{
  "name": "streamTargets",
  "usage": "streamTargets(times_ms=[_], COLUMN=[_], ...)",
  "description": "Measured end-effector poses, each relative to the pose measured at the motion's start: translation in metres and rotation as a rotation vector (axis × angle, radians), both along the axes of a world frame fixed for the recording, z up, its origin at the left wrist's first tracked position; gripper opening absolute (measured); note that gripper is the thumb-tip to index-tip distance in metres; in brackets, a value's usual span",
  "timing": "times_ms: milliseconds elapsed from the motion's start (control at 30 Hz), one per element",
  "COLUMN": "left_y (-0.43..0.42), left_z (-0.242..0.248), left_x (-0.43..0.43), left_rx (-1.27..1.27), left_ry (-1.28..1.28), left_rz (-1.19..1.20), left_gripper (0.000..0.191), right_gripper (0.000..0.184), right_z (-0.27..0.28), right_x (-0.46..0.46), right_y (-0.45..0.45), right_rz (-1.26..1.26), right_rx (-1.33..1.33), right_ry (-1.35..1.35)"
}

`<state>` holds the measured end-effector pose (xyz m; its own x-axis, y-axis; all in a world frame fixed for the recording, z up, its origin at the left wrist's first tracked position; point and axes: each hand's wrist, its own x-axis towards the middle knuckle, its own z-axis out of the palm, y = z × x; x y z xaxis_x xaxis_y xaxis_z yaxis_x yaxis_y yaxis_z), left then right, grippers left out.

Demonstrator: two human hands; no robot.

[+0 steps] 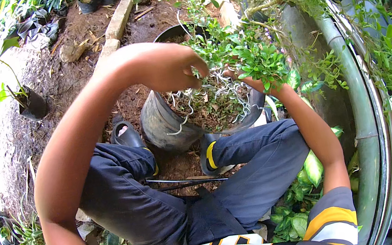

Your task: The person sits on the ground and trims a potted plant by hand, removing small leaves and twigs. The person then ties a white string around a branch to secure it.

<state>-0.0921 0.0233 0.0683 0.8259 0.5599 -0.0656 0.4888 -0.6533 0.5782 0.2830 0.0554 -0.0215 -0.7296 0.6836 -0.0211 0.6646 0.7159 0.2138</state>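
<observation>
A large black plastic pot (168, 122) stands between my feet, with soil and small weeds inside and pale curled wires or ties (231, 89) hanging over it. My left hand (177, 67) is held above the pot with its fingers curled; whether it pinches anything is not clear. On the right, my right hand (246, 79) reaches in among the leafy stems of a small-leaved shrub (254, 54); leaves hide most of its fingers, and its grip cannot be made out.
A bamboo pole (362, 118) runs down the right side. Another dark pot (172, 32) lies beyond my left hand. A small potted plant (31, 102) stands at left, near a concrete edging (119, 20). Variegated plants (313, 168) grow beside my right leg.
</observation>
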Motion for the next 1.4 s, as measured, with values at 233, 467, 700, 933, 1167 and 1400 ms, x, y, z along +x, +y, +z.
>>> streamTargets(times_ms=[233,467,700,933,1167,1400], left_y=[0.002,-0.004,0.005,0.001,-0.009,-0.033], left_z=[0.001,-0.005,-0.011,-0.005,0.0,-0.003], left_x=[0.001,0.016,0.01,0.003,0.001,0.017], left_rx=[0.198,0.195,0.182,0.166,0.101,0.315], left_ry=[0.03,0.074,-0.031,-0.018,0.148,0.421], left_rz=[0.081,0.109,0.086,0.147,0.138,0.066], left_gripper=[0.025,0.032,0.029,0.031,0.043,0.038], right_gripper=[0.052,0.053,0.04,0.021,0.041,0.074], right_z=[-0.051,-0.026,-0.034,-0.024,0.019,0.039], right_x=[0.024,0.008,-0.003,-0.005,-0.039,-0.042], right_y=[0.023,0.023,0.01,-0.004,-0.026,-0.058], right_rz=[-0.167,-0.214,0.055,0.23,-0.195,-0.569], right_rx=[-0.398,-0.472,0.1,0.47,-0.345,-0.288], right_ry=[0.17,0.301,0.219,0.028,0.565,0.531])
